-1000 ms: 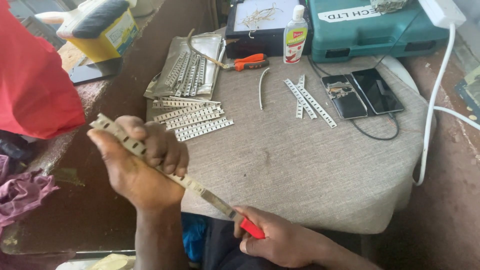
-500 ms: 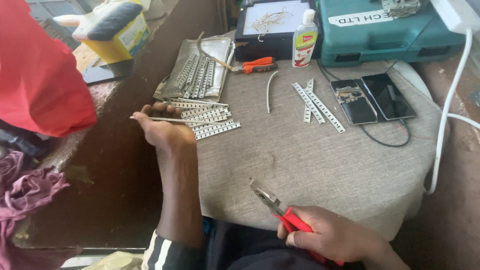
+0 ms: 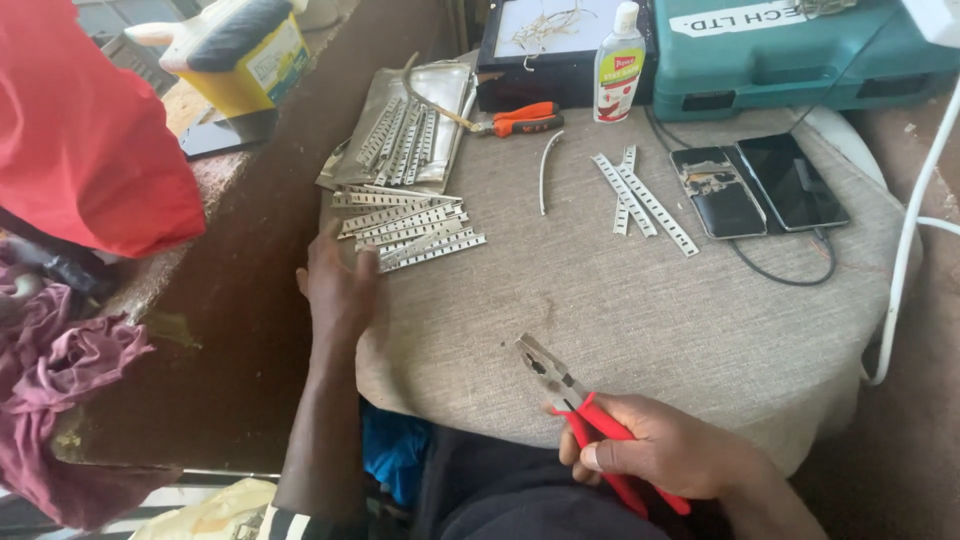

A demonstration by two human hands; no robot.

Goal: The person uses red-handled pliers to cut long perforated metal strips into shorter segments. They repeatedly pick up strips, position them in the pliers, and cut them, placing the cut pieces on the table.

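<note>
My right hand [image 3: 665,450] has its grip closed around the red handles of the pliers [image 3: 580,410], low at the near edge of the counter [image 3: 640,310]; the metal nose points up and left over the cloth, its tips just parted and holding nothing. My left hand [image 3: 338,285] lies flat at the counter's left edge, fingers loosely spread and clamped on nothing, the fingertips just beside the nearest of the perforated metal strips [image 3: 410,228]. Those strips lie in a fanned stack right above that hand. Behind them, more strips rest on a silvery foil pouch [image 3: 405,130]. Further back sit an orange-handled tool [image 3: 520,118], a small white bottle [image 3: 620,62], a dark tray [image 3: 545,50] and a teal tool case [image 3: 800,45]. A bent wire [image 3: 545,170] lies mid-counter, a few loose strips [image 3: 640,195] to its right, then two phones [image 3: 760,188] with a cable. Far left hangs a red cloth [image 3: 85,130], with a yellow container [image 3: 235,55] behind it.
</note>
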